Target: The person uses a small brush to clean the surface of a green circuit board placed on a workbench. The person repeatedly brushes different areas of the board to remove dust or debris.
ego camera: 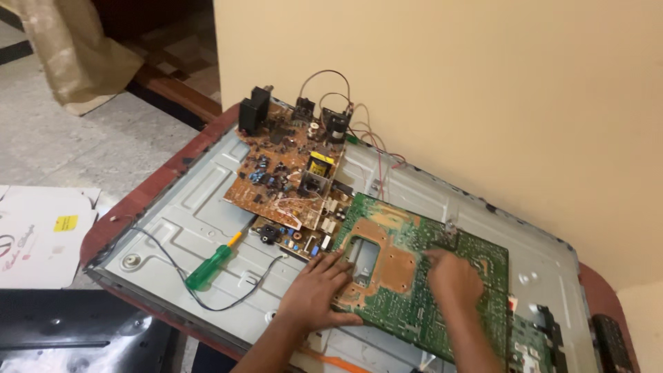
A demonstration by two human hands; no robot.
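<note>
— Looking at the hands first: what is touched by them?

— The green circuit board is touched by both. The left hand is laid flat and open on the board's near left edge, with the fingers spread beside a square hole in the board. The right hand is pressed down on the middle of the board. Its fingers are bent a little, and nothing is gripped in it.

— Where is the green board kept?

— It is laid flat on the grey metal back panel, near the right side.

— What is found just beside it?

— A brown circuit board is seen to the left and further back. It is tilted a little, and its near edge is close to the green board. Black blocks and a yellow part are fixed on it, and thin red and white wires are looped from its far end.

— And further out?

— A green-handled screwdriver is left on the panel, well apart from the left hand. A thin black wire is curled under it. The panel is carried by a round reddish-brown surface, pushed against a cream wall. A white cardboard box is seen on the floor at the left.
</note>
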